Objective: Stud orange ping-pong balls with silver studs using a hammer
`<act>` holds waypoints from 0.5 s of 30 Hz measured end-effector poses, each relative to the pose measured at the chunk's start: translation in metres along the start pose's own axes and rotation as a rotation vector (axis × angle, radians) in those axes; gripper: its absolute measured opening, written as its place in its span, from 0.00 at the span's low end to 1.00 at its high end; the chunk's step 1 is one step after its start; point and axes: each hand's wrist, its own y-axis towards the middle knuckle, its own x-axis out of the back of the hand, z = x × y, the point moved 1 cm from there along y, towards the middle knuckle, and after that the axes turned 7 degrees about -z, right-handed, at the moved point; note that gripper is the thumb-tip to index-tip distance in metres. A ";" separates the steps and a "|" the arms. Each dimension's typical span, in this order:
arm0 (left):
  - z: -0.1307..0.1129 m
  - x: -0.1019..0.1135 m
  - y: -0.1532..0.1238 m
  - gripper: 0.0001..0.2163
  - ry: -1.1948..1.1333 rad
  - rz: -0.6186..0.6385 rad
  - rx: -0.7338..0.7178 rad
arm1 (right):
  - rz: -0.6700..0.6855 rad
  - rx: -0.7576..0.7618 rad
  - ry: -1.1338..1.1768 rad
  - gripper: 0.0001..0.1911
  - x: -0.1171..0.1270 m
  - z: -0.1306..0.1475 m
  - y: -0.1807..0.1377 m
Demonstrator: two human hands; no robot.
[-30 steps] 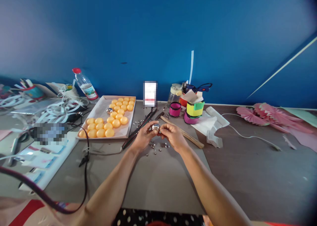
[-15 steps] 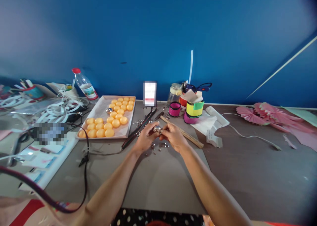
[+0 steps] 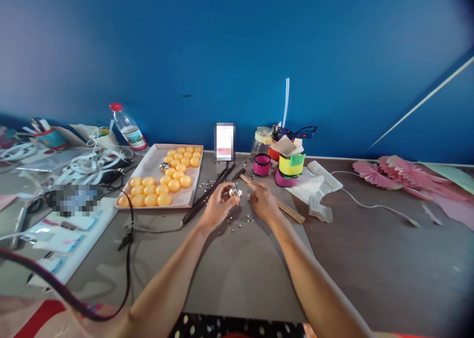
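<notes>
Left forearm (image 3: 166, 274) and right forearm (image 3: 313, 274), both bare, crossed the near edge of the tabletop (image 3: 237, 278) and angled inward toward the far edge. Left hand (image 3: 217, 208): thumb and fingers bent toward each other in a closed grasp, wrist nearly straight. Right hand (image 3: 265, 202): just beside the left, not touching it; back of hand uppermost, index finger pointing toward the far edge, grip unclear.

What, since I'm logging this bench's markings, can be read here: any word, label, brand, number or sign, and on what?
No text is legible.
Red-capped bottle label: too small to read.
Upright white screen: pixelated, unreadable.
Blue-and-white cards at left: any print is too small and blurred.
</notes>
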 end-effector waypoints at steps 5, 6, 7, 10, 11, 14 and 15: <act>-0.004 -0.001 -0.001 0.18 0.019 -0.012 -0.010 | 0.197 0.213 -0.222 0.14 -0.011 0.011 -0.008; -0.003 -0.001 0.000 0.18 0.023 -0.016 -0.023 | 0.227 0.239 -0.247 0.13 -0.012 0.014 -0.009; -0.003 -0.001 0.000 0.18 0.027 -0.018 -0.035 | 0.251 0.259 -0.271 0.12 -0.013 0.017 -0.010; 0.000 -0.001 0.000 0.18 0.037 -0.009 -0.061 | 0.281 0.273 -0.316 0.12 -0.017 0.022 -0.012; 0.001 -0.001 0.000 0.18 0.042 -0.003 -0.068 | 0.284 0.267 -0.317 0.12 -0.019 0.023 -0.012; 0.003 0.000 0.000 0.18 0.057 0.014 -0.083 | 0.296 0.232 -0.289 0.13 -0.023 0.023 -0.012; 0.003 0.001 0.000 0.18 0.062 0.017 -0.087 | 0.303 0.223 -0.277 0.13 -0.024 0.023 -0.012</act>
